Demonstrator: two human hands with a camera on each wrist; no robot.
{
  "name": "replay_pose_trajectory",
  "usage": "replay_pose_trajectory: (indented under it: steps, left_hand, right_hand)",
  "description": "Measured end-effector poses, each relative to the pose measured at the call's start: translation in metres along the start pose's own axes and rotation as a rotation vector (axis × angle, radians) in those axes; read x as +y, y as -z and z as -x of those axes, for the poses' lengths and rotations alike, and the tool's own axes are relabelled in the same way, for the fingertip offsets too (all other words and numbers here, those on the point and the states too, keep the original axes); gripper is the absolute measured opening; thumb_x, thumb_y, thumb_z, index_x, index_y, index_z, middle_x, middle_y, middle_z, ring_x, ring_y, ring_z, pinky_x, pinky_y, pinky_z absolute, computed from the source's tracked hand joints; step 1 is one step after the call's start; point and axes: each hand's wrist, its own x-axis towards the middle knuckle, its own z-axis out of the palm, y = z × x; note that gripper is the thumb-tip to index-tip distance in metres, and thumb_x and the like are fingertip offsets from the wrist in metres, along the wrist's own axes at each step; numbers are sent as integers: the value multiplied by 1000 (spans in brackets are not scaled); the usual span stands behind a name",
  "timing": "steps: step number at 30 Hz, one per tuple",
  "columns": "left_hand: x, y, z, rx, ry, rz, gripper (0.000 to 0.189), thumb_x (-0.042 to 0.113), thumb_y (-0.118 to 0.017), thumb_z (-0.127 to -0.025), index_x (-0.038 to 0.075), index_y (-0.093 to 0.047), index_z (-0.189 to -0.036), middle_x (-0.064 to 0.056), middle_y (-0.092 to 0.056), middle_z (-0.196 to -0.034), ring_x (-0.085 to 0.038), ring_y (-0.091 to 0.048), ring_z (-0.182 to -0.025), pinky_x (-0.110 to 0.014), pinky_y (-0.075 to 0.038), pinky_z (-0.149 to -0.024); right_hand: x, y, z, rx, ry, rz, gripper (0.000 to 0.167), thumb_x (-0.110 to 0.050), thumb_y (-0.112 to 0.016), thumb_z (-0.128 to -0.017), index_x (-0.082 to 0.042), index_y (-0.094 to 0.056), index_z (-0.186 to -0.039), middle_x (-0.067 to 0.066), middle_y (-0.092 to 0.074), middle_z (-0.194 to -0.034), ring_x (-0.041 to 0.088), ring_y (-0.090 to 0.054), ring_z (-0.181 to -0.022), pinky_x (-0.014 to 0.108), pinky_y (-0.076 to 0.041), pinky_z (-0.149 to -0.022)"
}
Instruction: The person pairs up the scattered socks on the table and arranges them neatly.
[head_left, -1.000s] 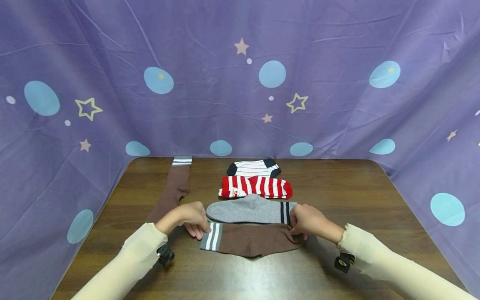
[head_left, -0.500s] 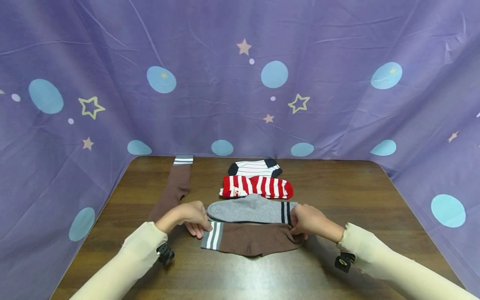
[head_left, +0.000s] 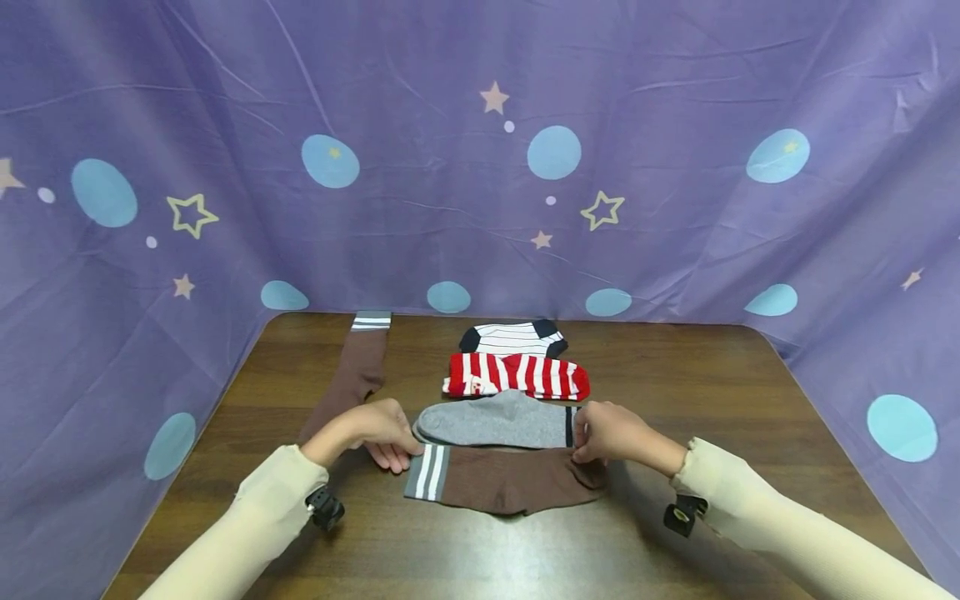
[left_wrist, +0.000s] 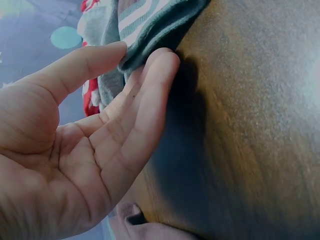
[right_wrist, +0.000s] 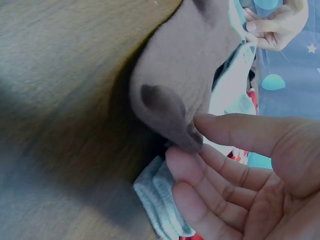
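A brown sock (head_left: 498, 479) with a grey, white-striped cuff lies across the table in front of the other socks. My left hand (head_left: 386, 433) pinches a corner of its cuff between thumb and fingers. At the other end my right hand (head_left: 618, 433) holds the toe edge; the right wrist view shows thumb and fingertips at the toe (right_wrist: 192, 137). Directly behind lies a grey sock (head_left: 487, 421) with black bands, partly covered by the right hand. Another brown sock (head_left: 360, 367) stretches along the left side, its near end hidden by the left hand and arm.
Behind the grey sock lie red-and-white striped socks (head_left: 517, 377). White socks with dark ends (head_left: 510, 339) are farther back. The wooden table (head_left: 675, 375) ends at a purple curtain (head_left: 420, 225) behind and at the sides.
My right hand has shifted slightly up and left, uncovering more of the brown sock's toe. The left hand stays at the cuff. The head view has shifted slightly.
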Motion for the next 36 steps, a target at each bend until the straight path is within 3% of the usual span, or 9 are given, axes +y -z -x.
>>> replay_pose_trajectory:
  steps: [8, 11, 14, 18, 21, 23, 25, 28, 36]
  left_hand:
    - [-9, 14, 7, 59, -81, 50, 21, 16, -71, -90, -5, -74, -88, -6, -73, -69, -9, -68, -59, -25, -59, -58]
    - [-14, 25, 11, 153, -135, 68, 23, 15, -69, -92, -8, -73, -94, -5, -73, -72, -9, -68, -63, -28, -59, -62]
    - [-19, 38, 17, 303, -150, 55, 22, 13, -68, -91, -8, -72, -96, -4, -72, -76, -11, -67, -67, -31, -58, -65]
    - [-29, 55, 28, 515, -72, -43, 22, 15, -66, -89, -3, -71, -99, -8, -70, -79, -15, -64, -71, -30, -54, -62]
    - [-42, 67, 37, 595, 42, -163, 20, 23, -65, -85, 5, -69, -92, -5, -65, -76, -17, -59, -69, -30, -47, -56]
    - [-52, 73, 41, 596, 105, -228, 15, 26, -66, -81, 13, -63, -74, 2, -55, -64, -16, -50, -61, -28, -38, -51]
    - [-60, 77, 45, 574, 145, -270, 26, 28, -68, -78, 19, -51, -61, 7, -44, -57, -14, -41, -55, -28, -33, -50]
    - [-69, 79, 47, 523, 182, -283, 43, 30, -72, -76, 25, -36, -53, 10, -32, -51, -10, -34, -49, -25, -30, -48]
    - [-73, 80, 50, 495, 243, -278, 26, 32, -80, -77, 14, -62, -74, -3, -58, -63, -17, -53, -58, -29, -42, -53]
  right_hand:
    - [-7, 1, -1, -5, 65, -18, 25, -9, -88, -74, -15, -64, -68, -5, -60, -60, 10, -58, -51, 26, -46, -50]
    - [-8, 1, -1, -12, 63, -24, 25, -8, -88, -74, -15, -64, -69, -5, -60, -61, 10, -57, -52, 26, -46, -50]
    - [-8, 2, 0, -21, 59, -28, 24, -6, -87, -74, -14, -65, -70, -5, -60, -60, 10, -57, -53, 26, -46, -50]
    - [-8, 2, -1, -37, 55, -37, 23, -2, -85, -74, -13, -66, -71, -4, -61, -61, 10, -57, -54, 26, -46, -51]
    - [-7, 2, -1, -41, 56, -41, 22, -1, -85, -74, -13, -66, -72, -4, -61, -61, 11, -57, -55, 26, -46, -51]
    - [-7, 1, -2, -41, 57, -44, 23, -1, -85, -74, -13, -66, -72, -4, -61, -61, 11, -57, -54, 26, -46, -51]
    - [-6, 1, -3, -39, 60, -49, 23, -1, -85, -74, -13, -66, -71, -4, -61, -60, 11, -57, -53, 26, -46, -51]
    - [-3, 0, -4, -41, 69, -60, 24, -1, -85, -74, -14, -65, -70, -5, -61, -59, 10, -56, -52, 26, -46, -50]
    - [-5, 10, -9, -76, 93, -118, 21, -5, -82, -81, -13, -65, -72, -3, -61, -59, 13, -60, -52, 25, -46, -50]
